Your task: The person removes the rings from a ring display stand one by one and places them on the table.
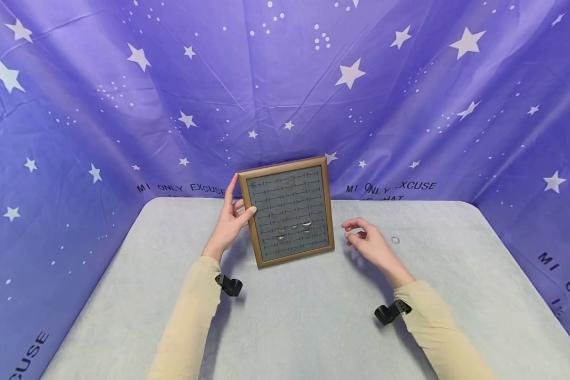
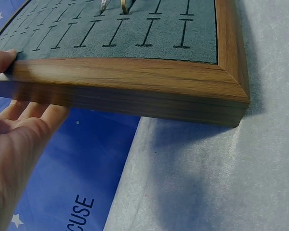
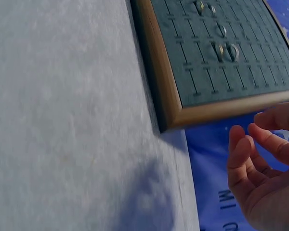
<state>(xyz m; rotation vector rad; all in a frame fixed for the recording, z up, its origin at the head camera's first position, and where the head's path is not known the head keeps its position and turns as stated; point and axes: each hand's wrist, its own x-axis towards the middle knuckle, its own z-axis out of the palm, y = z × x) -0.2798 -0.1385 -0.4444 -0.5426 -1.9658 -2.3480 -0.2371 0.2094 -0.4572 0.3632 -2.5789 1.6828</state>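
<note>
A wooden-framed ring display board (image 1: 285, 200) with a dark grey slotted pad stands tilted on its lower edge on the table. My left hand (image 1: 228, 224) grips its left side, thumb on the front of the frame and the other fingers at the edge and behind. Several rings (image 1: 306, 224) sit in slots in the lower part of the pad; gold and silver ones (image 3: 233, 53) show in the right wrist view. To the right of the board, apart from it, hovers my right hand (image 1: 370, 243), its fingers loosely bent and holding nothing. One loose ring (image 1: 395, 240) lies on the table beyond that hand.
The pale grey table (image 1: 304, 327) reaches back to a purple curtain (image 1: 285, 79) with white stars and lettering, which also hangs along both sides. A black wrist camera (image 1: 230, 286) is strapped on the left sleeve and another camera (image 1: 390, 312) on the right.
</note>
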